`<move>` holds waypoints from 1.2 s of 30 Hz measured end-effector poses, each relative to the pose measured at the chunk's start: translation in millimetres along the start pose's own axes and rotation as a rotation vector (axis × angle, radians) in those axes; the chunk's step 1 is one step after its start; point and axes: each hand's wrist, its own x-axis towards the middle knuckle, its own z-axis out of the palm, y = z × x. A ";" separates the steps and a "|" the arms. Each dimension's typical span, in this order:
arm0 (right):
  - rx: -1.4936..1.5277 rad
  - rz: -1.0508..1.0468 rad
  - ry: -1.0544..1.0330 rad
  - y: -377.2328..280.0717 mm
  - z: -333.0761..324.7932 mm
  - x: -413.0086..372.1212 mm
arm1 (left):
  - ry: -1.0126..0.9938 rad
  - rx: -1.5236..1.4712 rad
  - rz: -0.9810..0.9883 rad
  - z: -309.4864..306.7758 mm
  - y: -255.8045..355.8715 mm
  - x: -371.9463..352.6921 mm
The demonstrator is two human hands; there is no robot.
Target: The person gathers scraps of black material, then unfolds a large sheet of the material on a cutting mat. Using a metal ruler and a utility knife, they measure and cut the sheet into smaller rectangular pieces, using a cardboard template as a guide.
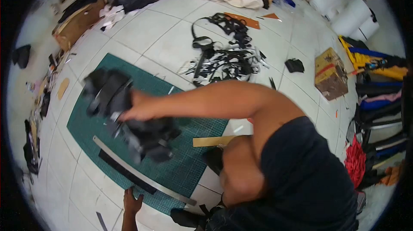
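My right hand [140, 107] grips a bundle of black fabric pieces [109, 91], which hangs blurred over the green cutting mat [180, 179]. More of the dark bundle spreads below that hand. Close to the mat's lower edge is my left hand [132, 201], its thumb and fingers apart and nothing seen in them. Near it a black strip [127, 173] lies on the mat alongside a long metal ruler [142, 168]. Beside my bent leg, a tan flat strip [213, 141] overlaps the mat's right part.
A heap of black and white strap scraps [228, 57] covers the tiles beyond the mat. To the right stand a taped cardboard box [330, 74] and white rolls [350, 14]. A small black piece [294, 65] lies nearby. Cloth and boxes line the far edge.
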 end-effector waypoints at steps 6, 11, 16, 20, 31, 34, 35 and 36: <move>-0.325 0.184 0.444 -41.2 -175.7 -70.9 | 0.061 -0.053 0.013 -4.4 -1.4 -3.2; -0.087 0.157 0.788 -62.2 -309.1 -177.9 | 0.069 -0.048 -0.081 -10.7 -3.8 -7.1; -0.248 0.333 1.017 -81.4 -444.9 -276.3 | 0.025 -0.017 -0.131 -8.4 -7.0 -7.2; -1.342 0.785 1.423 -13.3 -617.8 -366.5 | 0.037 -0.008 -0.064 -4.2 -9.6 -1.9; -0.835 0.411 0.224 118.9 -145.8 -218.6 | 0.032 -0.005 -0.075 0.3 -12.4 -7.4; -0.866 0.309 -0.001 137.5 -62.1 -226.5 | 0.027 -0.019 -0.123 -9.6 -1.4 -17.8; -0.916 0.229 -0.016 143.5 -46.8 -230.4 | 0.034 -0.023 -0.120 -7.3 -4.9 -19.6; -0.967 0.144 -0.023 150.0 -36.6 -230.1 | 0.021 -0.019 -0.125 -5.0 -9.5 -21.2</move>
